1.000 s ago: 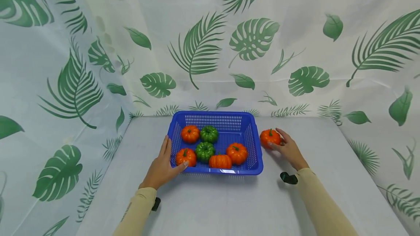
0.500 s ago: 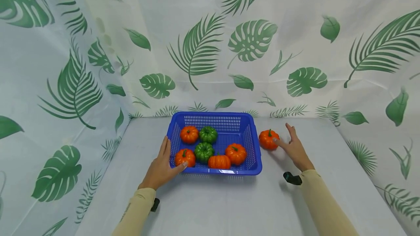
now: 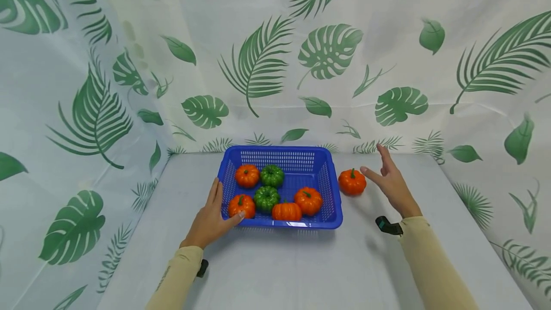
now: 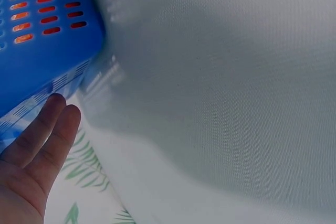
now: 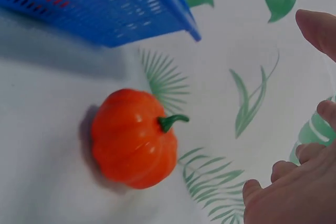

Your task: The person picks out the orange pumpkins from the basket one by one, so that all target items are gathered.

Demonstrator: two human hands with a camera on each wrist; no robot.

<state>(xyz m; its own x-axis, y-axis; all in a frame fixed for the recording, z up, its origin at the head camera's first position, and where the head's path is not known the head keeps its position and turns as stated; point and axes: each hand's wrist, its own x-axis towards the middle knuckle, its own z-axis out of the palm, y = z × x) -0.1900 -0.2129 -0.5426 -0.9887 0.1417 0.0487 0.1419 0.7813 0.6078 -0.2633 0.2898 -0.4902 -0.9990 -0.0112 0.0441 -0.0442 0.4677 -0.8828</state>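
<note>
A blue plastic basket (image 3: 281, 224) sits on the white tabletop with several small pumpkins inside, orange (image 3: 308, 201) and green (image 3: 267, 199). At its front left corner is my left hand (image 3: 211, 226), fingers straight along the outside wall and thumb at the front rim. The left wrist view shows two extended fingers (image 4: 58, 135) against the basket's side. One orange pumpkin with a green stem (image 3: 352, 182) stands outside, just right of the basket. Above and to the right of it hovers my right hand (image 3: 393, 185), thumb and fingers spread, apart from the pumpkin (image 5: 135, 139) and holding nothing.
A pale sheet with green leaf prints (image 3: 258, 66) hangs behind the table and along both sides. White tabletop (image 3: 292, 271) stretches in front of the basket. Each wrist wears a dark strapped device (image 3: 389, 225).
My right hand has let go of the orange pumpkin beside the basket and lifted up and to the right. That pumpkin stays in place. The left hand keeps its position at the basket.
</note>
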